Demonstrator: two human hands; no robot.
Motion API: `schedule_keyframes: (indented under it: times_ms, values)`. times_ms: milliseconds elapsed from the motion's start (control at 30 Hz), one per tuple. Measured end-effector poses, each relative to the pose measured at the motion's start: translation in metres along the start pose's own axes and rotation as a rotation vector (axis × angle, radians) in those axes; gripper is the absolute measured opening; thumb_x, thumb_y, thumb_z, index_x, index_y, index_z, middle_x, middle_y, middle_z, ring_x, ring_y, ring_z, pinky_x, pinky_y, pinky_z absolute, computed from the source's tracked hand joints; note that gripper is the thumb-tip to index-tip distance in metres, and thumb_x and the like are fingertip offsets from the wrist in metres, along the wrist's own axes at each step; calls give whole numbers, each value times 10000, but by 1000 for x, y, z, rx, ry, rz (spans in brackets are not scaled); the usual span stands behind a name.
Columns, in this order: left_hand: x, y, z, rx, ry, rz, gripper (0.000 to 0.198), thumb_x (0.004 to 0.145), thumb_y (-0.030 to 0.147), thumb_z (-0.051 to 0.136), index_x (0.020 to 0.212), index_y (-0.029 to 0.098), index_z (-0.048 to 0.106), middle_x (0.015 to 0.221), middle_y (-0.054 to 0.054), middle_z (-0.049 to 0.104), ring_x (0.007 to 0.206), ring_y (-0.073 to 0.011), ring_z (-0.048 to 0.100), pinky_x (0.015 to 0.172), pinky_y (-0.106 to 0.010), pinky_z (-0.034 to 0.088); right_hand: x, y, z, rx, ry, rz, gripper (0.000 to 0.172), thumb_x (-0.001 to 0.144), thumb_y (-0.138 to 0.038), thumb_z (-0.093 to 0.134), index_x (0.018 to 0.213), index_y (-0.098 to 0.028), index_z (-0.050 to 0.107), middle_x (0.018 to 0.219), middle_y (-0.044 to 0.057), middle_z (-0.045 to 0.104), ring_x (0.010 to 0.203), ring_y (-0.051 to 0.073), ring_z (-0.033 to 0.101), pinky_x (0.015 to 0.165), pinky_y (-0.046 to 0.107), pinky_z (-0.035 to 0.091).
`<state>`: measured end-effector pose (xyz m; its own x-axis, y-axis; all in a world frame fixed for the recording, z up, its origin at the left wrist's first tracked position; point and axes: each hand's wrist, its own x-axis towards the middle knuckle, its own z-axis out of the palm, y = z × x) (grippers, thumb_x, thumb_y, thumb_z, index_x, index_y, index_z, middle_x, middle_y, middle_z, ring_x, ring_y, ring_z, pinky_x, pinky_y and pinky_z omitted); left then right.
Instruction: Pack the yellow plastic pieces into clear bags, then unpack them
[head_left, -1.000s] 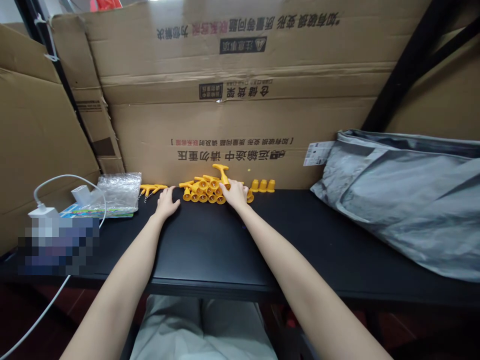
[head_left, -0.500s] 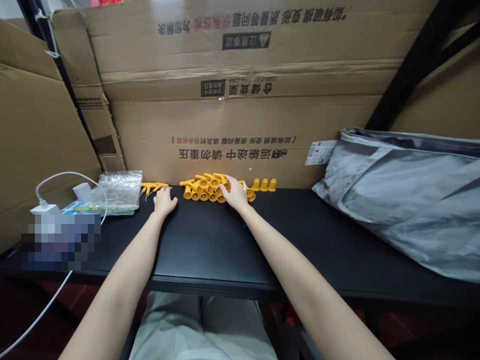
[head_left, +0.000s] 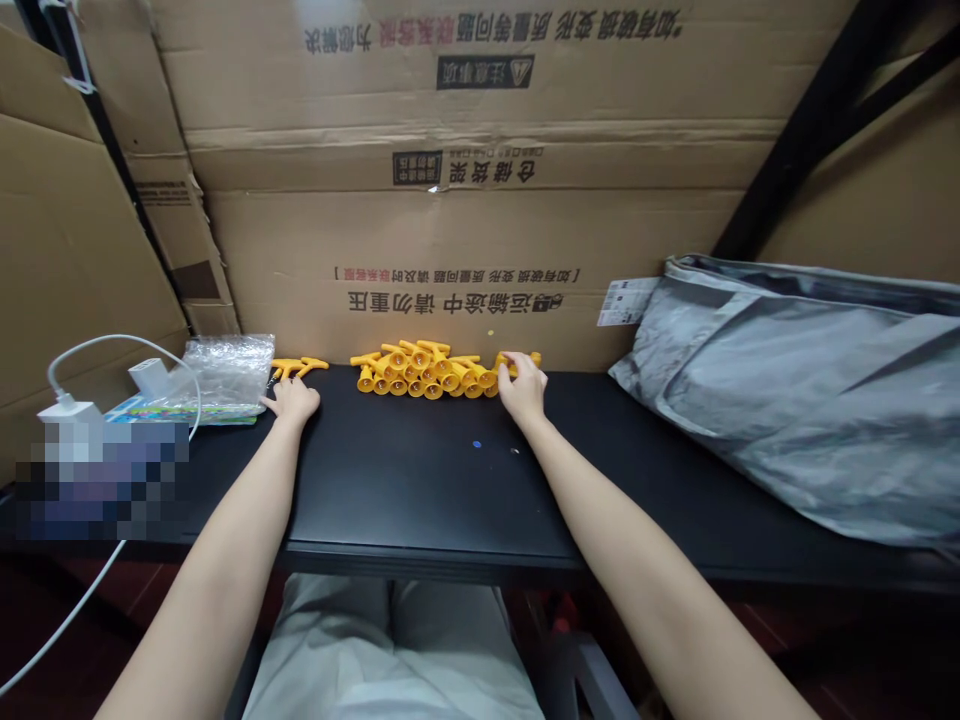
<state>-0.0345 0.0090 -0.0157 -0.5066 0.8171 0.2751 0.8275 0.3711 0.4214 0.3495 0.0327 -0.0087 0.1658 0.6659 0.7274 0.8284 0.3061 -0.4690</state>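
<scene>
A heap of several yellow plastic T-handled pieces (head_left: pixel 420 370) lies at the back of the black table (head_left: pixel 420 480), against the cardboard. My right hand (head_left: pixel 523 388) is at the heap's right end, fingers curled over the small yellow caps (head_left: pixel 534 358) there. My left hand (head_left: pixel 292 400) rests flat on the table with fingers apart, just in front of two separate yellow T pieces (head_left: pixel 298 366) to the left of the heap. It holds nothing.
Printed cardboard boxes (head_left: pixel 465 230) wall off the back and left. A clear plastic bag (head_left: pixel 225 372) over a colourful packet, a white charger (head_left: pixel 67 412) and its cable lie at the left. A large grey fabric bag (head_left: pixel 795 390) fills the right side. A small blue dot (head_left: pixel 476 444) marks the tabletop.
My right hand set down the raised yellow piece and moved right from the heap to the small caps. My left hand slid left towards the two separate T pieces.
</scene>
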Motion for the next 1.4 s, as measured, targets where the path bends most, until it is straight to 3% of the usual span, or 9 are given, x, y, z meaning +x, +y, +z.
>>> schedule_keyframes:
  times_ms: [167, 267, 467, 600, 767, 1033, 1233, 1400]
  values:
    - [2, -1, 0, 36, 96, -39, 408, 681, 188, 503, 1081, 193, 584, 1221, -208, 548, 1218, -413, 401, 904, -706, 293, -4, 2, 1, -13, -38, 4, 344, 813, -219, 386, 1089, -169, 585, 1142, 129, 619, 1099, 240, 533, 963, 415, 334]
    - [-2, 1, -5, 77, 74, -27, 361, 726, 154, 466, 1066, 163, 588, 1215, -212, 559, 1216, -388, 406, 922, -668, 300, -6, -4, 0, -11, -60, -44, 336, 812, -207, 399, 1085, -167, 591, 1155, 128, 616, 1117, 245, 524, 973, 415, 318]
    - [-12, 11, -18, 14, 164, 148, 279, 827, 166, 392, 1020, 190, 592, 1099, -149, 627, 1147, -328, 481, 961, -585, 295, -6, -7, -3, -24, -79, -86, 330, 814, -197, 403, 1082, -162, 592, 1157, 127, 620, 1121, 243, 527, 975, 413, 315]
    - [-14, 19, -23, -62, 219, 301, 261, 864, 217, 392, 1063, 185, 557, 1052, -109, 630, 1061, -260, 548, 954, -450, 356, -5, -5, -4, -17, -64, -83, 316, 815, -196, 405, 1064, -164, 597, 1154, 122, 627, 1115, 239, 535, 970, 405, 321]
    - [-20, 32, -24, -94, 66, 463, 271, 841, 222, 443, 1088, 199, 552, 993, -64, 643, 911, -184, 601, 803, -287, 442, -1, -1, -8, -36, -26, -52, 320, 810, -192, 393, 1051, -166, 602, 1146, 126, 631, 1111, 238, 538, 966, 404, 324]
    - [-33, 46, -20, 118, -251, 557, 196, 767, 217, 523, 913, 246, 650, 930, -34, 686, 927, -200, 622, 771, -273, 465, 3, 24, -15, -57, 36, 133, 344, 797, -177, 377, 1047, -160, 612, 1117, 140, 621, 1066, 255, 558, 924, 414, 371]
    - [-36, 51, -18, 110, -258, 589, 201, 792, 230, 497, 879, 240, 678, 919, -50, 700, 911, -207, 639, 781, -280, 471, 1, 45, -10, -79, -16, 296, 391, 774, -164, 388, 1090, -166, 619, 1160, 148, 597, 1070, 276, 555, 881, 419, 437]
    - [-37, 51, -20, 81, -183, 488, 247, 828, 288, 465, 921, 234, 687, 922, -79, 701, 916, -231, 636, 778, -306, 478, 4, 53, 7, -156, -214, 183, 420, 747, -143, 428, 1112, -193, 630, 1275, 127, 547, 1161, 296, 499, 924, 479, 425]
